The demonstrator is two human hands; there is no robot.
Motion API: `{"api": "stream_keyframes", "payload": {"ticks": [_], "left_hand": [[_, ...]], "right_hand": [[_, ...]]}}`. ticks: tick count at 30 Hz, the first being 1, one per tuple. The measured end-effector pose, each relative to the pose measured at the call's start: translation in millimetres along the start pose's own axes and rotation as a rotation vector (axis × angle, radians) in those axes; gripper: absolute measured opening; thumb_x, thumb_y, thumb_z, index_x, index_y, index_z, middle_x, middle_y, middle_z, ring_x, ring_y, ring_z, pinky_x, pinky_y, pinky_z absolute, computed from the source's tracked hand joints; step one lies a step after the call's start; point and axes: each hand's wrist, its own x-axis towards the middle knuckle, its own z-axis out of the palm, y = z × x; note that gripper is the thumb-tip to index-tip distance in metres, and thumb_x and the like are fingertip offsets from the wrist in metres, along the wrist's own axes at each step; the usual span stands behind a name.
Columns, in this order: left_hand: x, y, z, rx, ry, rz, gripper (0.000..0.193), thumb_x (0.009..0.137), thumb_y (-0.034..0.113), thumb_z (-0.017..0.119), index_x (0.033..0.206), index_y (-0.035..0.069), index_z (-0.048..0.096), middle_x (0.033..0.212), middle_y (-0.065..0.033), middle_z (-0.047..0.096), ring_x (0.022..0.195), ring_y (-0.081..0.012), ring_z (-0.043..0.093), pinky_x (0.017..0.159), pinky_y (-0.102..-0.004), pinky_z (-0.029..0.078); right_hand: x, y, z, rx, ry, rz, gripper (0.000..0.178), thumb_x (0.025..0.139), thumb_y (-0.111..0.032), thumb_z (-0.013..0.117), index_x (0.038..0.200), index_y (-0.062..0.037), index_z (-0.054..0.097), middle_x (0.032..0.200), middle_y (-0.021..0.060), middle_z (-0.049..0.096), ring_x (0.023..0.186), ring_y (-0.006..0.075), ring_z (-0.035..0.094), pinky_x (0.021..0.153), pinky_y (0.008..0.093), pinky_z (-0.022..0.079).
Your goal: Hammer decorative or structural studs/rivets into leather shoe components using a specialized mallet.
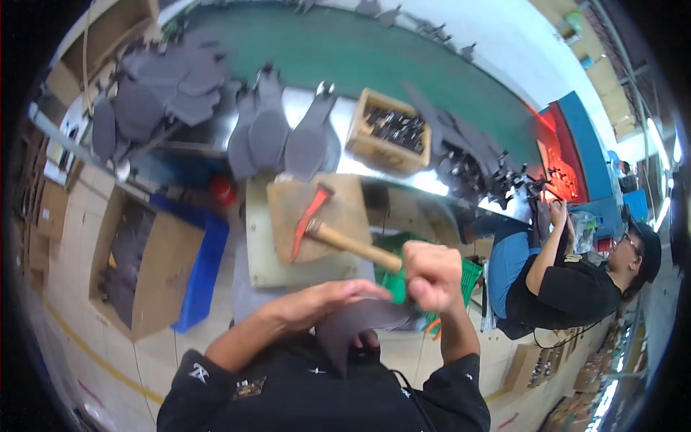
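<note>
Grey piece (344, 333), bottom centre: my right grip (433, 275), fist closed, seems to pinch its end; my left grip (317, 300), fingers straight, lies against it, hold unclear. My fist bumping the hammer (353, 245), mid-frame, could knock it off the board (286, 203)

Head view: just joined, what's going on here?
The wearer has a dark-grey flat flared piece close to the body: the left hand is beside it, fingers extended; the right hand appears closed on its narrow end. A red-headed, wooden-handled hammer is over a brown square board, handle toward the right hand. Similar grey pieces lie beyond, near a wooden box of small black parts.
</note>
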Motion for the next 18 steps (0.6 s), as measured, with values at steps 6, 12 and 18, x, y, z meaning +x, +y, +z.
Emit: {"api": "stream_keyframes", "payload": {"ticks": [6, 12, 18], "left_hand": [[3.7, 31.3, -8.7, 0.546, 0.464, 0.428, 0.045, 0.093, 0.008, 0.066, 0.133, -0.003, 0.049, 0.121, -0.0058, 0.062, 0.11, -0.0123, 0.058, 0.096, -0.0285, 0.046], [4.8, 169.8, -85.4, 1.015, 1.086, 0.849, 0.044, 0.094, 0.02, 0.066, 0.13, -0.003, 0.052, 0.118, -0.0099, 0.062, 0.104, -0.017, 0.059, 0.094, -0.031, 0.046], [22.2, 159.7, -55.4, 1.547, 1.478, 1.149, 0.047, 0.09, 0.016, 0.064, 0.132, 0.002, 0.051, 0.134, -0.0175, 0.049, 0.127, -0.0317, 0.046, 0.108, -0.0418, 0.035]], "right_hand": [[-33.0, 85.9, -79.4, -0.866, 0.594, 0.389, 0.02, 0.094, -0.021, 0.063, 0.088, -0.0025, 0.064, 0.081, 0.0139, 0.062, 0.071, 0.0321, 0.061, 0.065, 0.041, 0.049], [23.6, 149.1, -127.3, -0.827, 0.409, 0.632, 0.028, 0.091, -0.028, 0.066, 0.102, -0.0023, 0.063, 0.095, 0.0204, 0.066, 0.088, 0.0381, 0.066, 0.073, 0.0463, 0.052], [38.6, 186.0, -139.6, -0.852, 0.539, 0.415, 0.016, 0.083, -0.016, 0.064, 0.084, -0.0003, 0.06, 0.09, 0.0199, 0.065, 0.08, 0.0397, 0.065, 0.072, 0.0472, 0.053]]}}
